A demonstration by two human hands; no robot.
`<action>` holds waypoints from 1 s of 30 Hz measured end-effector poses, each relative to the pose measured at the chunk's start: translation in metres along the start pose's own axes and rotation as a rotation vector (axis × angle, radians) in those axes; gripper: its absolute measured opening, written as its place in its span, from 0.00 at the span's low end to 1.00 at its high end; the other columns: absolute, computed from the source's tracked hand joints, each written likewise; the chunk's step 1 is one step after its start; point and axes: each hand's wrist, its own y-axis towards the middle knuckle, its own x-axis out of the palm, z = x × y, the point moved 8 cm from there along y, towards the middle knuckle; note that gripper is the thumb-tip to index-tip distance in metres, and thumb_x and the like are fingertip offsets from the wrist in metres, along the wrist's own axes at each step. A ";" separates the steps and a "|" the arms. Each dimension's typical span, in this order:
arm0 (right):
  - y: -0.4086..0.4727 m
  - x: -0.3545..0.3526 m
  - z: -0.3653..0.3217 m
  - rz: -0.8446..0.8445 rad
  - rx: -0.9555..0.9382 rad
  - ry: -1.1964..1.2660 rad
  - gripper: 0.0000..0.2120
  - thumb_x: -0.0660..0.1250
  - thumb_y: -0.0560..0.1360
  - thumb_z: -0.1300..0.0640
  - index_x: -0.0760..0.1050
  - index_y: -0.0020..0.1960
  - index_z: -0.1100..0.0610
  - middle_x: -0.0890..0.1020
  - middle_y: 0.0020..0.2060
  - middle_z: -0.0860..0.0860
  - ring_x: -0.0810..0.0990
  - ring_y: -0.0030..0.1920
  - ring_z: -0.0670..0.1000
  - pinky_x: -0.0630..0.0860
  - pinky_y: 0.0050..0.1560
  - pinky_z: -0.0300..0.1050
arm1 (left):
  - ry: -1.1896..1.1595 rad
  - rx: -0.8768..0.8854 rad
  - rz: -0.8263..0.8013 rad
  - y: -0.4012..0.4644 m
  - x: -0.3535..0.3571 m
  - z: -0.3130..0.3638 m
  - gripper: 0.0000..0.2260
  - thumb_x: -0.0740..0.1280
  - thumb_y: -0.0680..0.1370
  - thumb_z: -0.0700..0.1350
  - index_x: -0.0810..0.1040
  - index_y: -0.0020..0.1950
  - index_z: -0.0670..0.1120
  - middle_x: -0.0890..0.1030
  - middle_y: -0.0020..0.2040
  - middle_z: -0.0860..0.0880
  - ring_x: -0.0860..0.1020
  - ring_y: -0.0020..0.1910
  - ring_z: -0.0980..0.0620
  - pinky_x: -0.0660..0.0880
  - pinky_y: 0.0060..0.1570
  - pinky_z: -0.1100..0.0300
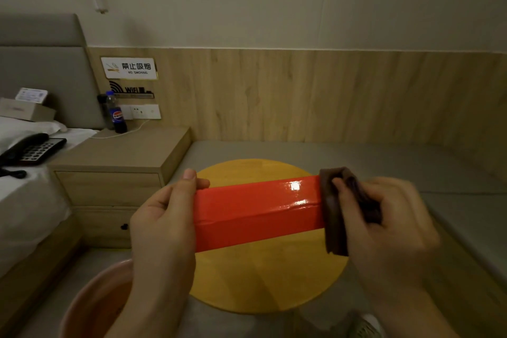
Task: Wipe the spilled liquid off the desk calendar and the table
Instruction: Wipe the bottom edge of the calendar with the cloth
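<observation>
A glossy red desk calendar (258,211) is held lengthwise in the air above a round yellow table (269,280). My left hand (162,217) grips its left end. My right hand (389,225) presses a dark brown cloth (340,211) around the calendar's right end, which the cloth hides. A bright glare sits on the calendar's upper face near the cloth. No liquid is clearly visible on the tabletop.
A pink basin (93,307) stands on the floor at the lower left. A wooden nightstand (120,162) with a cola bottle (116,115) is behind left, beside a bed with a black telephone (30,149). A grey platform (384,167) runs along the wood-panelled wall.
</observation>
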 end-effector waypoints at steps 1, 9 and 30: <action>0.001 -0.003 0.005 0.011 0.017 -0.014 0.11 0.73 0.78 0.55 0.80 0.43 0.63 0.82 0.42 0.58 0.71 0.46 0.41 0.69 0.50 0.28 | 0.000 0.013 0.006 0.001 -0.001 0.001 0.19 0.67 0.70 0.67 0.88 0.40 0.55 0.87 0.37 0.52 0.81 0.38 0.53 0.75 0.39 0.51; 0.002 -0.010 0.024 0.029 0.097 0.011 0.12 0.71 0.80 0.51 0.78 0.45 0.59 0.78 0.43 0.51 0.73 0.44 0.45 0.68 0.48 0.28 | -0.016 0.029 0.000 0.003 0.001 0.000 0.18 0.67 0.72 0.66 0.88 0.40 0.54 0.87 0.37 0.53 0.80 0.34 0.59 0.75 0.39 0.52; -0.018 0.038 -0.102 -0.155 -0.103 0.229 0.06 0.74 0.78 0.56 0.83 0.44 0.58 0.83 0.43 0.53 0.80 0.38 0.50 0.78 0.37 0.44 | -0.018 -0.024 -0.018 -0.007 0.013 -0.015 0.15 0.69 0.77 0.61 0.88 0.42 0.53 0.87 0.36 0.50 0.83 0.33 0.56 0.78 0.31 0.61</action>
